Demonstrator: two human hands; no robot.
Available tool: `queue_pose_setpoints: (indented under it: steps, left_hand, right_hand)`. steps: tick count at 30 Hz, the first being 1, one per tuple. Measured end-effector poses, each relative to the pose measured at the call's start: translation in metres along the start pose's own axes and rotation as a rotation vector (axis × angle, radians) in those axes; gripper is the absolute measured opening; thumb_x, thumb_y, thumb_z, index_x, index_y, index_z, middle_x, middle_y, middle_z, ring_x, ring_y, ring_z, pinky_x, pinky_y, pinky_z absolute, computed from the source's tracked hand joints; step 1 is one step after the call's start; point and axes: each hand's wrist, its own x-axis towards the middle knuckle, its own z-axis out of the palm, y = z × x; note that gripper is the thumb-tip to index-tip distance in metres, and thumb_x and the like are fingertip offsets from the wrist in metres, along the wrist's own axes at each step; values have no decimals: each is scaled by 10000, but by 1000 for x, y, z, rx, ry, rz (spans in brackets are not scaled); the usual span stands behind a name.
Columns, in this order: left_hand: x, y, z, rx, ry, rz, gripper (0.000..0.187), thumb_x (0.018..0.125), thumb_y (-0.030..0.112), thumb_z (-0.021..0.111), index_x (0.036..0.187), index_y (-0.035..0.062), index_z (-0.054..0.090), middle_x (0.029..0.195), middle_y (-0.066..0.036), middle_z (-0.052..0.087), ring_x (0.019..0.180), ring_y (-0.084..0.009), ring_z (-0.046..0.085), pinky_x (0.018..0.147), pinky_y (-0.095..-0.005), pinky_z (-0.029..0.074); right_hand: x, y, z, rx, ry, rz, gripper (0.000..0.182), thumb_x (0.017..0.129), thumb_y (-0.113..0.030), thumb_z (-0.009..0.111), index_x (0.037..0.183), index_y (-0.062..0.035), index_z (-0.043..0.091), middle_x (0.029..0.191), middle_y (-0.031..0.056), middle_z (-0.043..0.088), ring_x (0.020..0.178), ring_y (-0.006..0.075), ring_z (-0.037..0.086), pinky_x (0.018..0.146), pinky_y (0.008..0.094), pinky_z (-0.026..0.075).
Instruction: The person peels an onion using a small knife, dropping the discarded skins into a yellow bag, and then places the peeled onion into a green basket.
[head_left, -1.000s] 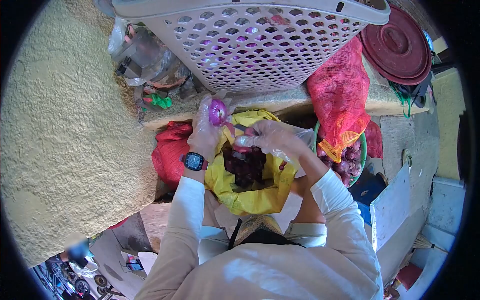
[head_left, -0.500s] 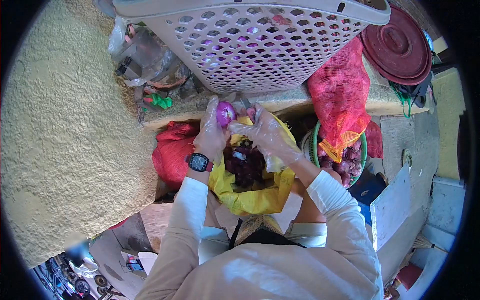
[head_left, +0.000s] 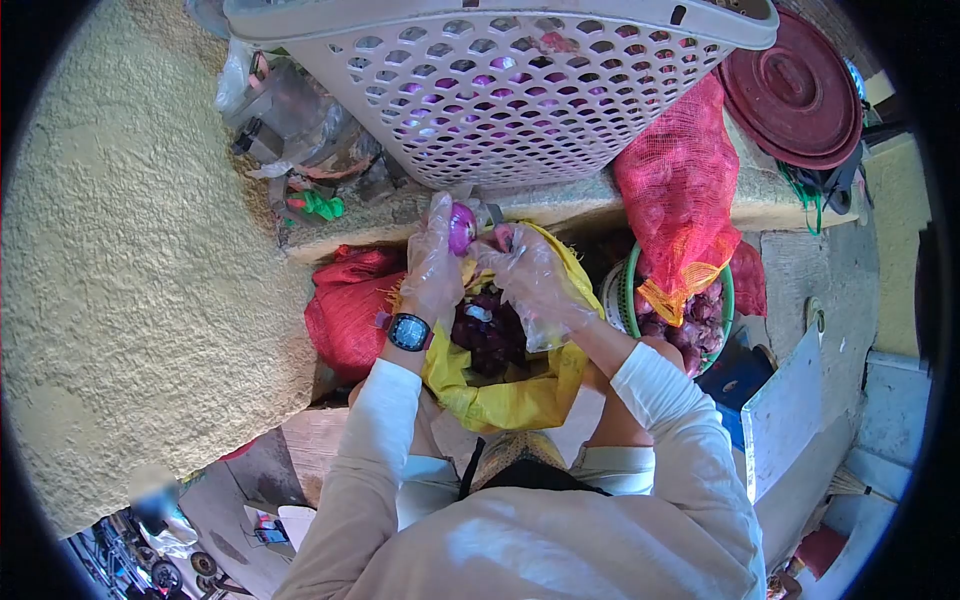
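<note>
Head view, left hand (head_left: 433, 264) with fingers gripping onion (head_left: 462, 229), right hand (head_left: 531, 277) closed around knife (head_left: 495, 214), yellow sack (head_left: 508, 405) below, dark peels (head_left: 487, 338) inside.

The view comes from the wearer's head, facing forward and steeply down past the white shirt (head_left: 560, 520) at the bottom middle. The left hand (head_left: 436, 262) and right hand (head_left: 530, 278) lie just above mid-frame, fairly near the lens, with the yellow sack (head_left: 500, 407) seen from above. Wide fisheye curvature rounds the dark corners; the top edge crops the perforated plastic basket (head_left: 500, 110).
</note>
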Motion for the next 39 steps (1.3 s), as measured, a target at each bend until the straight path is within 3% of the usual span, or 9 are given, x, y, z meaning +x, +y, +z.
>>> queue_pose_setpoints:
  steps: [8,14,16,20,22,26,32,34,39]
  left_hand:
    - [-4,-1,9,13,43,87,407,989,419,716,1227,95,651,1051,-34,652,878,-137,615,781,-297,531]
    - [31,-19,-40,158,9,233,432,982,383,733,1267,88,598,1042,-70,673,887,-209,678,788,-382,620]
    - [12,0,-17,-104,128,6,478,983,385,728,1318,80,575,1095,-96,687,932,-247,695,799,-401,625]
    - [10,5,-17,-105,10,47,512,998,411,697,1366,85,555,1190,-131,696,1012,-285,707,832,-443,628]
    - [15,4,-21,-76,-22,-4,546,1015,446,658,1405,86,532,1271,-153,687,1077,-308,704,888,-477,620]
    - [9,4,-13,-104,42,54,576,1018,489,633,1406,72,545,1285,-151,683,1097,-304,700,940,-482,605]
    - [-2,11,-3,-63,80,-136,597,1006,539,632,1323,34,606,1239,-153,683,1076,-286,703,951,-430,603]
    - [-6,12,-4,-67,-184,-159,608,1003,553,628,1287,16,608,1212,-153,685,1047,-275,704,932,-406,605]
    - [-11,10,-2,65,-137,-114,639,1003,578,613,1257,-8,611,1163,-166,692,1009,-281,707,903,-407,615]
  right_hand:
    - [-9,-31,-11,274,-139,122,316,947,-334,748,1044,-43,676,784,-5,611,636,107,543,609,283,475]
    - [-15,-61,-36,66,-201,215,285,939,-313,765,1034,-62,670,760,-15,605,632,88,540,547,272,446]
    - [-13,-56,-40,-167,-372,186,326,908,-350,800,1005,-66,672,758,1,635,619,89,552,538,271,436]
    - [-17,-38,-41,-75,-518,168,366,876,-413,821,939,-81,681,750,7,655,579,90,545,528,265,421]
    - [-16,-48,-45,-417,-490,113,410,840,-439,845,869,-70,669,708,5,623,567,125,551,542,305,439]
    - [-5,-24,-39,-248,-465,100,465,850,-459,848,872,-39,650,693,-1,546,643,128,512,608,326,439]
    - [-7,-56,-40,-475,-112,-298,547,843,-490,839,901,15,636,718,124,589,663,265,581,669,393,491]
    - [-7,-57,-40,-644,-26,-446,543,838,-488,833,925,18,657,786,208,649,747,374,654,725,437,524]
    - [-5,-59,-39,-720,-92,-408,537,842,-497,820,935,13,677,862,236,694,837,426,682,767,466,538]
